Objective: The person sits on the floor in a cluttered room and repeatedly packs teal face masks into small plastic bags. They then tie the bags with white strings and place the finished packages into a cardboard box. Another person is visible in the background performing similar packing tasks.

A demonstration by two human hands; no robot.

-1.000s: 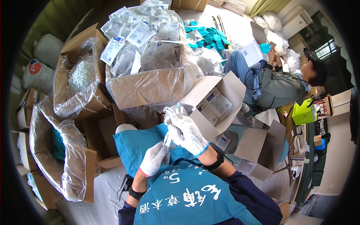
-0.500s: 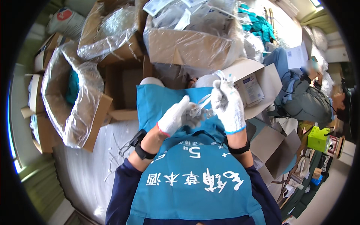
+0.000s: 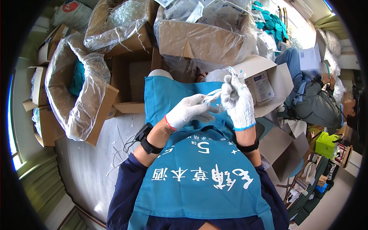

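Both of my hands wear white knit gloves, held over the teal apron [image 3: 209,172] on my lap. My right hand [image 3: 238,101], with a blue cuff, is closed around a bundle of thin clear-and-white plastic strips or tubing [image 3: 213,94]; small bluish ends stick out above its fingers. My left hand [image 3: 188,112], with a red cuff, is at the bundle's other end. Its thumb and fingers curve round the loops, some fingers loosely extended. The exact kind of item is too small to make out.
An open carton [image 3: 134,82] stands left of my knees, beside a plastic-lined box [image 3: 105,82] with teal contents. Ahead is a large carton [image 3: 203,42] of clear packets. A box [image 3: 281,82] with white packets stands right. A seated person [image 3: 318,101] is at far right.
My left hand has moved slightly up and right, and its fingers have spread a little. My right hand still grips the bundle. The view has shifted slightly.
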